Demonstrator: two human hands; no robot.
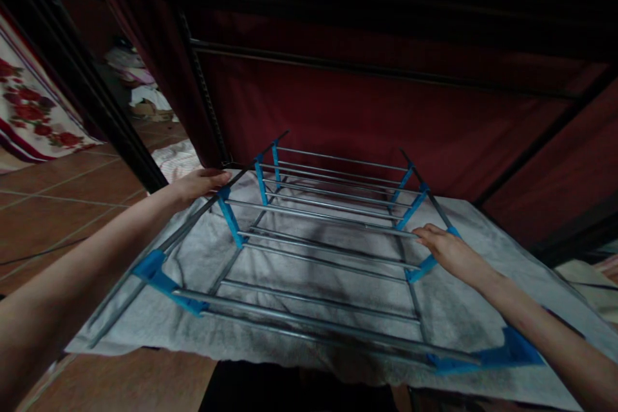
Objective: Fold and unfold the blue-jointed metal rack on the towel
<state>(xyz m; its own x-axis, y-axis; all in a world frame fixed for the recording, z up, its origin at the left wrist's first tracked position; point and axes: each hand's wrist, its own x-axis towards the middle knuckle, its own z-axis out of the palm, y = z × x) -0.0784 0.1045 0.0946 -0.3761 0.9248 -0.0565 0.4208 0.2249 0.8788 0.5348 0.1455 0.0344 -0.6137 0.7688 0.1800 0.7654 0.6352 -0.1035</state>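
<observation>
A shoe rack [309, 248] of thin grey metal tubes and blue plastic connectors lies on a pale grey cloth [290, 277] in front of me. Reaching to its left side, my left hand [205, 183] is closed on the side pole next to a blue connector [230, 217]; its thumb is hard to make out. On the opposite side, my right hand [441, 246] has its fingers closed around the end of a crossbar, by another blue connector [421, 268]. Several crossbars run from side to side between the connectors.
Behind the rack hangs a dark red fabric panel [338, 109] in a black frame [103, 80]. Brown floor tiles [62, 212] lie to the left, with a rose-patterned cloth [36, 103] and a pile of items [147, 93] further back.
</observation>
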